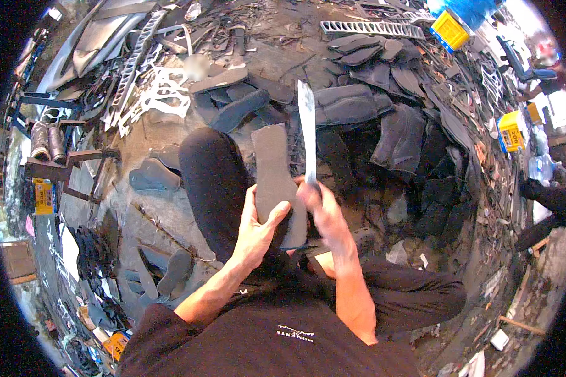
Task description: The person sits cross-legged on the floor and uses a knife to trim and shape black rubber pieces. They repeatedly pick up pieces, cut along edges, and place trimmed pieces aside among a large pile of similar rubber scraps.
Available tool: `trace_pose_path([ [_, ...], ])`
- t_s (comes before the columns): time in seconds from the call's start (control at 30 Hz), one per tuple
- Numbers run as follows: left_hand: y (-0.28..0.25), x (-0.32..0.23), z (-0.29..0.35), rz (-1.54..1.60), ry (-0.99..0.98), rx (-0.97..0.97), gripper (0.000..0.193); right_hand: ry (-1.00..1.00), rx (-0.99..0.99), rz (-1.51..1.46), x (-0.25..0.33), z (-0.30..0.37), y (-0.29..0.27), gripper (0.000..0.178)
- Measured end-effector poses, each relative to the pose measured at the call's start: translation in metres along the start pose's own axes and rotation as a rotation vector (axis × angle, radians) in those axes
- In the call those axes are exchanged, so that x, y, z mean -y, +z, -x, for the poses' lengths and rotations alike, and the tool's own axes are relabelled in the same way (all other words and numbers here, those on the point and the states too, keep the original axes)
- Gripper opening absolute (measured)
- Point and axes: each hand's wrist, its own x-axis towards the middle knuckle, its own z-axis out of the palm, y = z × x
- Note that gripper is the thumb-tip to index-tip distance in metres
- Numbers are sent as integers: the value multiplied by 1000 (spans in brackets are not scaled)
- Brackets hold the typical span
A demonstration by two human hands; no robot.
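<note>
Left hand (262,220) grips a grey sole piece (271,166); right hand (321,210) clutches a long blade (307,129) beside it. Probably mid-trim. Can't tell if the dark pieces (399,135) beyond the right hand are done.

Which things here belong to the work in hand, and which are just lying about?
In use:
grey, flat, sole-shaped sheet, in the left hand
long, pale metal blade, in the right hand

Apparently lying about:
white, openwork scraps
white, ladder-like strip
dark grey, sole-shaped pieces, possibly related
</note>
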Motion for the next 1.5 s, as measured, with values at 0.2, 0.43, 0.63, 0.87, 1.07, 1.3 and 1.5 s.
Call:
trace_pose_path([
  [0.2,-5,-3,-39,83,-70,112,37,11,15,310,23,110,4,52],
  [0.43,14,-39,-30,178,-360,355,31,-156,-463,640,3,131,-1,42],
  [0.63,15,-38,-21,165,-340,510,31,-313,-544,700,-26,161,-3,53],
  [0.87,19,-63,-2,46,-286,580,31,-200,-240,790,102,147,-33,59],
  [1.07,34,-73,5,-133,-347,648,32,92,184,832,178,120,-55,40],
  [1.3,48,-64,-3,-108,-475,594,34,329,463,649,170,66,-97,59],
  [1.5,10,-53,-50,339,294,-266,27,73,-176,-4,119,101,-72,63],
])
